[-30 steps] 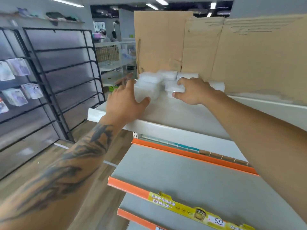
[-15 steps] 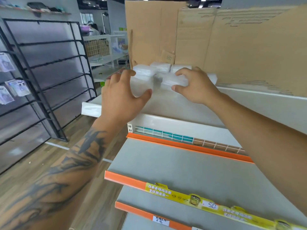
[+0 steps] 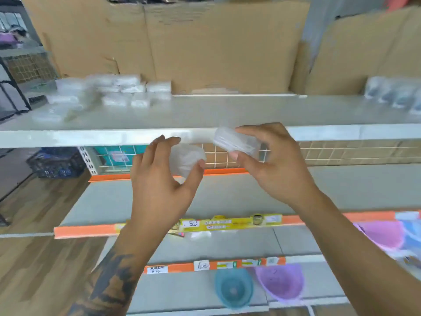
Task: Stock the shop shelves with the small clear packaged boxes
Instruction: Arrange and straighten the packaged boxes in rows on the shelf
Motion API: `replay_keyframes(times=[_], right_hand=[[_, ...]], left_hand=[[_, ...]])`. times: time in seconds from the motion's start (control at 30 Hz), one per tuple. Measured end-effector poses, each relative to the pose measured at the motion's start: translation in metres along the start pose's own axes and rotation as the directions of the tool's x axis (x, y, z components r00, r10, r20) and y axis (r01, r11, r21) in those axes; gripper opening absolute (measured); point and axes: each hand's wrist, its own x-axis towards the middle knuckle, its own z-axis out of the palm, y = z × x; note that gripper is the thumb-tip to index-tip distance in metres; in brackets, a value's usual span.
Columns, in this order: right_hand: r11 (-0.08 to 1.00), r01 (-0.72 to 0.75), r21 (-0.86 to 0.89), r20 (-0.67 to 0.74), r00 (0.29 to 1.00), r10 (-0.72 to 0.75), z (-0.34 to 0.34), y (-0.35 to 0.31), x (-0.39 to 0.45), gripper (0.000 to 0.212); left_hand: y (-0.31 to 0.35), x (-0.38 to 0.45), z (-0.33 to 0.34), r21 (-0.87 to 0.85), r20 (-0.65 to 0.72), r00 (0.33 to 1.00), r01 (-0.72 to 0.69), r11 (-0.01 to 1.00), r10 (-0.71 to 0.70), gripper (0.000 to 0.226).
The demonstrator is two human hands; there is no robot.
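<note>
My left hand [image 3: 159, 179] grips a small clear packaged box [image 3: 185, 159] between thumb and fingers, in front of the top shelf's edge [image 3: 91, 136]. My right hand [image 3: 271, 165] pinches another clear box [image 3: 237, 141], held tilted at the same height. Both hands are close together, below the top shelf's surface. A pile of several clear boxes [image 3: 109, 92] lies on the top shelf at the left, against the cardboard backing. More clear packages [image 3: 394, 93] sit at the shelf's far right.
Tall cardboard sheets [image 3: 182, 46] stand behind the top shelf. Lower shelves with orange price strips [image 3: 86, 230] hold a blue bowl [image 3: 233, 289] and purple bowls [image 3: 281, 282]. A dark crate [image 3: 57, 161] and black wire racks [image 3: 9, 92] stand at the left on a wooden floor.
Both hands have pulled back from the pile on the top shelf, each with a clear box in it. The view has swung right and now faces the shelves squarely.
</note>
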Motion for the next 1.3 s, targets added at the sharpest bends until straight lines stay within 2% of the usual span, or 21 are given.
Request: replay_keyframes(times=[0.13,0.3,0.47,0.57,0.8,0.97,1.3], right_hand=[[0.992,-0.121,-0.033,-0.099,0.988,0.117,-0.063,0.034,-0.098,0.044],[0.953,-0.286,-0.105,-0.166,0.95,0.266,-0.129,0.07,-0.218,0.046],[0.858,-0.503,-0.099,-0.233,0.85,0.472,-0.177,0.094,-0.307,0.045],[0.815,-0.577,-0.06,-0.315,0.785,0.533,-0.197,0.106,-0.338,0.045],[0.719,-0.694,-0.037,-0.504,0.634,0.586,-0.245,0.139,-0.384,0.043],[0.636,-0.77,-0.044,-0.584,0.537,0.609,-0.291,0.184,-0.389,0.041],[0.573,-0.808,-0.14,-0.616,0.524,0.588,-0.389,0.306,-0.342,0.042]], left_hand=[[0.073,-0.069,0.045,-0.164,0.108,0.994,0.01,0.986,0.008,0.053],[0.144,-0.151,0.095,-0.237,0.263,0.962,-0.012,0.971,0.077,0.053],[0.205,-0.213,0.129,-0.296,0.398,0.902,-0.044,0.954,0.165,0.052],[0.233,-0.24,0.152,-0.323,0.475,0.858,-0.038,0.946,0.196,0.055],[0.292,-0.275,0.219,-0.429,0.614,0.718,-0.045,0.902,0.328,0.058],[0.344,-0.274,0.293,-0.507,0.611,0.68,-0.058,0.86,0.406,0.056],[0.442,-0.242,0.428,-0.566,0.638,0.648,0.028,0.824,0.416,0.057]])
